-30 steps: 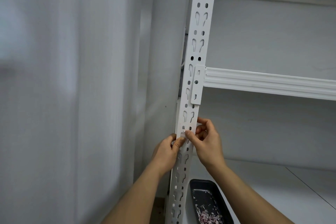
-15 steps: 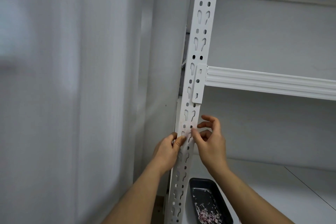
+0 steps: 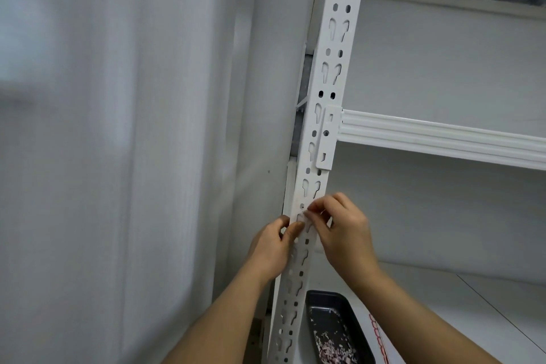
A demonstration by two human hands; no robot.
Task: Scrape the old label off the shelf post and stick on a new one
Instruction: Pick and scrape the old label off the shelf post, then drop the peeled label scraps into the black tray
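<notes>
both hands were up at the shelf post point(image 3: 325, 91), approx halfway btwn the crossbeam bracket point(image 3: 325, 139) above the fingers and the dark tray point(image 3: 351, 319) well below them. left hand point(image 3: 273, 248) gripped the post's left edge, thumb tip point(image 3: 295, 229) pressed flat on the front face. right hand point(image 3: 345, 233) had fingertips point(image 3: 313, 211) bunched together against the post face, just above the left thumb, pressing or pinching smth small & pale there. probably the new label, but it's white on white w/ motion blur, so can't tell if it's a label, backing paper or bare metal.

progress, as a judgement: scraping looks done. the tray below the fingers held a pile of pinkish scraps point(image 3: 332, 350), likely old-label bits, and no coloured residue showed on the post near the fingers. a red-and-white printed edge point(image 3: 375, 334) lay on the shelf point(image 3: 472, 304) right of the tray; unclear what it was.

left to do, prob: get the new label lying flat over the slotted face, rub it down, check edges stick. no scraper in view.
</notes>
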